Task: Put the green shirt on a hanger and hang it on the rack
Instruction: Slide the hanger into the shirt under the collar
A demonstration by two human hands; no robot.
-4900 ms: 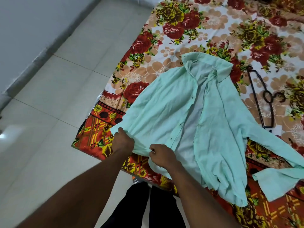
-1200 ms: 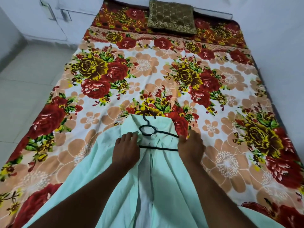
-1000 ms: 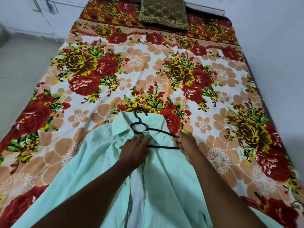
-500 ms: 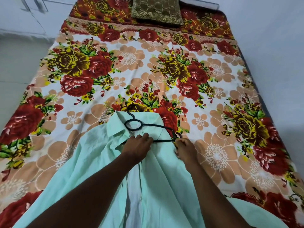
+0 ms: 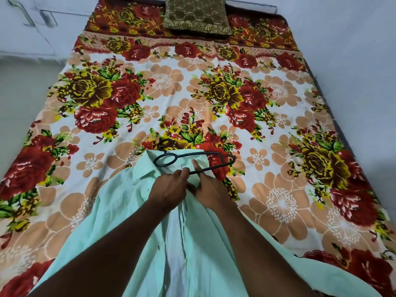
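Both hands, the left hand (image 5: pixel 169 189) and right hand (image 5: pixel 209 189), pinch the limp green shirt (image 5: pixel 132 211) at its collar, where the stiff black hanger (image 5: pixel 192 160) should slip in.

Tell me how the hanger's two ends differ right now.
The hanger's right end sticks out bare over the bedsheet; its left end is hidden under the green shirt. The right end lies beyond the collar, the left inside the shoulder. Both lie flat on the bed.
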